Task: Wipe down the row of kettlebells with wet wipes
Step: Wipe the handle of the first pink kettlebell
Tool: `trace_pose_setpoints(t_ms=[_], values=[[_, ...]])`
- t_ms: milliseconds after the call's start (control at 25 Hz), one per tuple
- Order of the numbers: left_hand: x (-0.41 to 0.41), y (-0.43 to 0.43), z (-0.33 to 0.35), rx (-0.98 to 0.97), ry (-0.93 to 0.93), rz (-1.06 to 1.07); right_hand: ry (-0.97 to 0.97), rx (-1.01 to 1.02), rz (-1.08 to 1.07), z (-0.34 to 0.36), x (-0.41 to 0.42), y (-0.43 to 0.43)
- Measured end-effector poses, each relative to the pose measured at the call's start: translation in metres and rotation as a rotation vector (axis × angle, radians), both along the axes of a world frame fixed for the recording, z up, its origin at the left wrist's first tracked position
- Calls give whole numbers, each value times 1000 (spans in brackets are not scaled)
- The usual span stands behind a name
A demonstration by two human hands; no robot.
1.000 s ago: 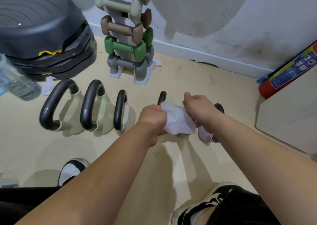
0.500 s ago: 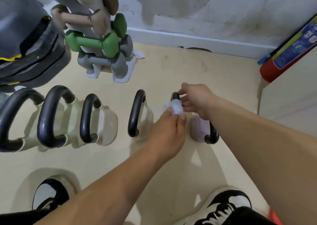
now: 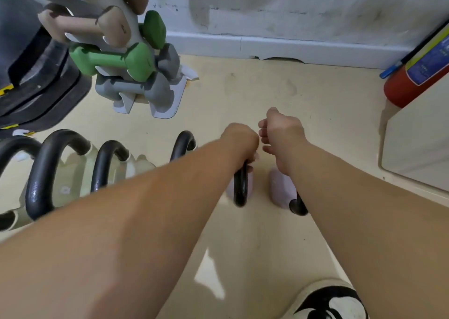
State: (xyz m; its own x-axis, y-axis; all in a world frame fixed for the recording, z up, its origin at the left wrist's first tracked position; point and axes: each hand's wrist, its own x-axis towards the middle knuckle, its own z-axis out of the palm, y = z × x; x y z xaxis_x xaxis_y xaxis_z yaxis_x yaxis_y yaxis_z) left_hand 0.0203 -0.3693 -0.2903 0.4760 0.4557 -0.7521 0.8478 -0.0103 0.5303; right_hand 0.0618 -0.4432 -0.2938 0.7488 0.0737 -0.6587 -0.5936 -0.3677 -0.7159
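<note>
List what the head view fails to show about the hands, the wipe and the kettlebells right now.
- Wet wipe: not visible; presumably inside the left hand, closed over a kettlebell handle.
- Right hand: fingers curled; any grip cannot be told.
- Rightmost kettlebell: handle mostly behind the right forearm.
- Leftmost kettlebell: cut off by the left edge.
- Fire extinguisher: label too blurred to read.

Both forearms extended forward, left hand [image 3: 240,140] clenched in a fist, right hand [image 3: 283,134] loosely curled, hands nearly touching

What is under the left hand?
The left hand is closed over the black handle of a pale pink kettlebell. Its grip covers the handle's top, and any wipe inside the fist cannot be seen.
</note>
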Motion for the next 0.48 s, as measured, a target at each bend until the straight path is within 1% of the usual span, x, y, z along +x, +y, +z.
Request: trace_pose_setpoints(t_ms=[40,80,120,160,240,280,320,360,400,480], values=[[8,6,3,-95,60,53,-21,11,21,-1,-1,0],[13,10,3,-137,111,69,-33,25,41,-2,-2,1],[15,10,1,-122,134,47,-18,51,39,-1,-3,3],[15,8,-3,-50,133,-9,12,59,18,0,-4,6],[3,1,-16,237,14,-160,105,70,-3,4,-4,9],[-11,-6,-24,384,-91,-237,136,87,1,6,-6,10],[-29,-12,-31,478,-205,-296,162,108,5,8,-6,10],[-49,-20,-36,524,-309,-303,186,121,18,9,-8,8],[-70,-29,-44,531,-385,-284,190,112,26,9,-11,7],[-112,-43,-58,596,-419,-330,169,111,50,9,-16,4]])
